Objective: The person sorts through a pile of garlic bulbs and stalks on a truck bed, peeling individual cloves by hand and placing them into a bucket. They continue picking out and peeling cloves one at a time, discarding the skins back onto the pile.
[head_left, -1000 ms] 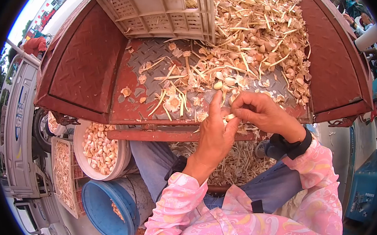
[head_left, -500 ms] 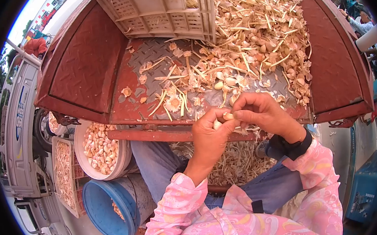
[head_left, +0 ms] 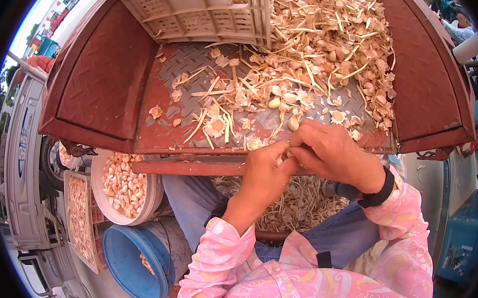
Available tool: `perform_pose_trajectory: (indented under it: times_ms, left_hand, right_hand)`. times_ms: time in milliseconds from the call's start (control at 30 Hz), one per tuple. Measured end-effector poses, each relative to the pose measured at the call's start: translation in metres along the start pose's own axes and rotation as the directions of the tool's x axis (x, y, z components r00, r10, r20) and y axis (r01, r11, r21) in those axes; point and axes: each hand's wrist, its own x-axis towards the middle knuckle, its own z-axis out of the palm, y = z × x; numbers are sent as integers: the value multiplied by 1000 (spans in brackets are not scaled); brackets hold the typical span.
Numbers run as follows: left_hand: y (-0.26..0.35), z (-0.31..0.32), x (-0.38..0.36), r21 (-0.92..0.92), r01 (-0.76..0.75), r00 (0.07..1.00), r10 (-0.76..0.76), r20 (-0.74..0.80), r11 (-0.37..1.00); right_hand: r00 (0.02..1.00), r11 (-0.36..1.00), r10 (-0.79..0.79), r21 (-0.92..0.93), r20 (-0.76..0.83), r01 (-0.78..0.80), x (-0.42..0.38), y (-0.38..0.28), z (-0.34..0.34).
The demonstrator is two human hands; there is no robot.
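My left hand (head_left: 265,173) and my right hand (head_left: 335,154) meet at the front edge of the red metal bed. Both sets of fingers are closed around a garlic clove (head_left: 285,155), which they mostly cover. Just beyond my fingertips, a pale garlic clove (head_left: 293,123) lies on the metal. Another peeled clove (head_left: 274,103) is a little farther back, among dry stems and skins. The big heap of garlic skins, stems and cloves (head_left: 331,37) spreads behind, toward the right.
A plastic crate (head_left: 202,21) stands tilted on the bed. Left and below are a white bucket (head_left: 98,186) of cloves, a blue bucket (head_left: 117,263) with a few cloves, and a crate of garlic (head_left: 79,215). Stem litter (head_left: 293,211) lies between my knees.
My hands have come closer together, and the right has turned so its back shows more. The clove, plainly visible between the fingertips before, is now mostly covered.
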Motion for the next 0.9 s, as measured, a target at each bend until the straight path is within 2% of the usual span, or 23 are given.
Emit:
perform_pose_trajectory:
  times_ms: [100,200,300,400,500,600,700,733,767,833,900]
  left_hand:
    - [6,-1,0,-123,40,999,-37,25,992]
    - [7,-4,0,-47,-37,999,38,19,998]
    - [9,-8,-2,39,-80,996,78,49,996]
    - [7,-13,-2,52,-38,993,32,117,998]
    - [8,-12,-3,-71,-1,992,10,123,998]
    - [20,-17,-9,-40,-54,987,59,152,998]
    - [34,-40,-26,-128,85,995,-78,58,988]
    - [38,-55,-33,-174,81,995,-91,-45,981]
    - [38,-74,-42,-218,78,984,-111,-143,973]
    - [24,-126,-60,-146,54,938,-100,-332,988]
    - [27,-128,-67,-70,51,937,-72,-341,996]
  right_hand:
    - [998,983,59,176,-16,-56,-1,8,-1]
    - [999,990,-12,141,-31,16,1,11,-3]
    - [996,997,-62,-49,71,66,-1,3,-9]
    - [981,969,-61,-224,184,102,-2,-6,-14]
    - [988,951,-69,-290,137,107,-3,-10,-6]
    - [999,908,18,-420,28,-5,-4,12,-2]
    - [981,897,189,-399,-44,-190,-5,28,-15]
    - [964,862,264,-454,22,-226,-4,34,-22]
    - [970,876,244,-430,2,-220,-2,36,-22]
    - [978,904,204,-375,-39,-203,-1,38,-20]
    - [981,924,193,-334,-12,-186,6,34,-11]
